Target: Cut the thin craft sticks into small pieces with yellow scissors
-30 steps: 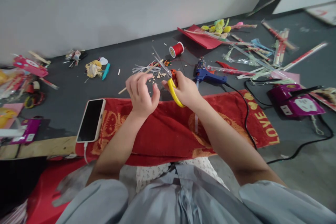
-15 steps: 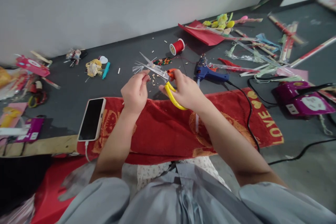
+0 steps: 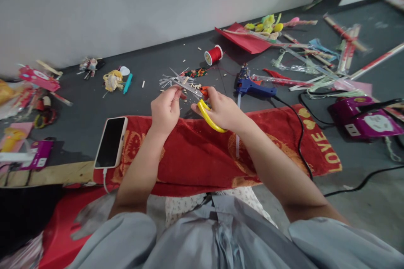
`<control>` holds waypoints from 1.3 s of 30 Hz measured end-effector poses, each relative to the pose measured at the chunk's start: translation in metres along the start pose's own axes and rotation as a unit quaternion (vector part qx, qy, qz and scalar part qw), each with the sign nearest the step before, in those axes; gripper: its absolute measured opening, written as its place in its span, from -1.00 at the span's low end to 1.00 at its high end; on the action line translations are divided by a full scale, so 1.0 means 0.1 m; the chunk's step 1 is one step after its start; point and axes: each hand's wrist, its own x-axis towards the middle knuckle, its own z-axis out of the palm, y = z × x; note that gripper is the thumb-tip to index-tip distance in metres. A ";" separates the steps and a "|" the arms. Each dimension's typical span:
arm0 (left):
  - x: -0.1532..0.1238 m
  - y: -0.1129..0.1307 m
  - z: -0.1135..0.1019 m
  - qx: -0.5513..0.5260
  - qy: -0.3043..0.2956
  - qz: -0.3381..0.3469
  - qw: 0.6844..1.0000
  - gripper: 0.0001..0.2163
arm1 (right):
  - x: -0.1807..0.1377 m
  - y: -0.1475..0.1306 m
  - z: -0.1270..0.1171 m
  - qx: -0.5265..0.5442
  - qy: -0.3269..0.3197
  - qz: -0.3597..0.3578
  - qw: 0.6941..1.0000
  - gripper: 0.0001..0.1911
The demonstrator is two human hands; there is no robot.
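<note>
My right hand [image 3: 222,111] grips scissors [image 3: 206,113] with yellow and orange handles, their blades pointing left and away from me. My left hand [image 3: 166,109] is closed in a pinch beside the blades. A thin pale stick [image 3: 186,80] rises from its fingertips and lies at the blades; the rest of it is hidden in the hand. Small beige cut pieces [image 3: 196,86] lie scattered under the scissors. Behind my left fingers is a bundle of thin silvery strands [image 3: 166,80], next to a dark patterned piece [image 3: 198,72].
A red thread spool [image 3: 213,55] and a blue glue gun [image 3: 252,87] lie farther back and right. A red towel [image 3: 195,155] covers the front edge, with a phone [image 3: 110,143] at its left. Wrapped sticks and a purple box [image 3: 362,117] are on the right.
My left hand has moved slightly right, toward the scissors. The blades have come closer together, and the pale stick now shows at them.
</note>
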 end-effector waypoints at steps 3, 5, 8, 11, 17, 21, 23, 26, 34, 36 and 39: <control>0.00 0.00 0.02 -0.013 -0.007 -0.006 1.000 -0.71 | 0.00 0.00 0.00 -0.011 -0.003 0.009 1.000 -0.46; 0.00 -0.01 0.03 -0.014 -0.005 -0.005 1.000 -0.72 | 0.00 -0.01 0.00 -0.016 -0.006 0.016 1.000 -0.46; -0.01 -0.04 0.05 -0.016 0.003 0.003 1.000 -0.72 | 0.00 -0.02 -0.01 -0.015 -0.004 0.026 1.000 -0.47; -0.01 -0.04 0.06 -0.011 0.008 0.009 1.000 -0.73 | 0.00 -0.02 -0.01 -0.013 0.004 0.033 0.999 -0.47; -0.01 -0.02 0.05 -0.003 0.018 0.010 1.000 -0.75 | 0.01 0.00 -0.01 -0.016 0.011 0.034 0.999 -0.46; -0.01 -0.03 0.05 -0.002 0.012 0.002 1.000 -0.74 | 0.01 -0.01 -0.01 -0.028 0.006 0.040 0.999 -0.46; -0.02 -0.04 0.06 -0.006 0.008 -0.001 1.000 -0.73 | 0.01 -0.02 -0.02 -0.030 0.005 0.044 0.999 -0.47; -0.01 -0.05 0.06 -0.013 0.006 0.001 1.000 -0.73 | 0.01 -0.02 -0.02 -0.034 0.001 0.049 0.998 -0.47; 0.00 -0.04 0.03 -0.003 -0.010 -0.009 1.000 -0.71 | 0.02 -0.03 -0.02 -0.072 0.007 0.047 0.996 -0.45; 0.00 -0.03 0.03 -0.005 -0.014 -0.014 1.000 -0.70 | 0.03 -0.04 -0.03 -0.089 0.007 0.049 0.995 -0.44; 0.00 -0.01 0.02 0.000 -0.013 -0.014 1.000 -0.70 | 0.03 -0.05 -0.04 -0.105 -0.002 0.057 0.993 -0.43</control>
